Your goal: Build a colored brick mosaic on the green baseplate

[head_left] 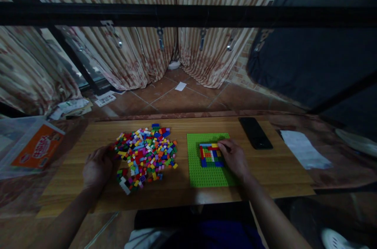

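Note:
My right hand (234,157) is closed in a pinch at the upper right corner of a low build of toy bricks (211,154), close to its yellow bricks; the pinched brick is mostly hidden by the fingers. That build has blue, red, yellow, white and green bricks. Under it lies a green studded baseplate (194,178). Far to the left, my left hand (98,165) rests with curled fingers at the edge of a pile of loose toy bricks (147,151). Its fingertips touch red bricks there, and whatever they hold is hidden.
A black phone (255,133) lies right of the baseplate on the wooden table (176,198). White paper (304,149) is beyond the table's right end. A clear plastic box with an orange label (38,147) stands at the left. A dark metal bar (188,15) crosses in front of the curtains.

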`<state>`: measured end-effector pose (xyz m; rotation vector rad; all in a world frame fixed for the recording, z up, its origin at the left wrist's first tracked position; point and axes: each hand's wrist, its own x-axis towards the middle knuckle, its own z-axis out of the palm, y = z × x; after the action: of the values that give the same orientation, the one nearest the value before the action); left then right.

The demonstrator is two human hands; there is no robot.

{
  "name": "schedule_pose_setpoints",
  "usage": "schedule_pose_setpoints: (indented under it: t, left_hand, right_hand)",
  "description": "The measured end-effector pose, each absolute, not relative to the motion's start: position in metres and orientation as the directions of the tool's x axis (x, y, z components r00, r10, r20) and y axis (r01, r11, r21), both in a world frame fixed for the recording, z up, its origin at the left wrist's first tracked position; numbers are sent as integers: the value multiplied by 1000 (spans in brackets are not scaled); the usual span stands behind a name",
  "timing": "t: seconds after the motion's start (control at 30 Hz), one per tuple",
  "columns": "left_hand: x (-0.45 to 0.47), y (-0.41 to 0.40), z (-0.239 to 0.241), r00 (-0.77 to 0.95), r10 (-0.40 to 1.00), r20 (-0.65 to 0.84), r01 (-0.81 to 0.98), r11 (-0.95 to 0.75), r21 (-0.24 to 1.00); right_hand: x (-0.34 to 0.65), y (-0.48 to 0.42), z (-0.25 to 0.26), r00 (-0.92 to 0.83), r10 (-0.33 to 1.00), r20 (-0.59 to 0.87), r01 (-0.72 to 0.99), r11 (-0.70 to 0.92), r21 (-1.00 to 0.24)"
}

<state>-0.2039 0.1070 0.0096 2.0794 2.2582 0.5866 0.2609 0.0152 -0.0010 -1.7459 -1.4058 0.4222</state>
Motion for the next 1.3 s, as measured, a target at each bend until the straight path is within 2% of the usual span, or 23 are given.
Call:
schedule_pose_setpoints:
  t: [0.23, 0.63, 0.9, 1.3]
  left_hand:
    - [-202, 107, 10, -147, 964, 220, 957, 82, 279]
    - [-207, 108, -1, -100, 948, 303, 958, 10, 287]
    - [-209, 106, -3, -92, 942, 321, 953, -10, 301]
    - [-207, 107, -2, -94, 940, 327, 951, -13, 310]
  right_hand:
    - [254, 14, -6, 336, 906, 258, 651, -26, -759]
    - [250, 14, -1, 330, 897, 294, 696, -21, -717]
    - [234, 24, -7, 354, 883, 308, 760, -80, -645]
    - [235, 23, -10, 326, 895, 304, 742, -43, -669]
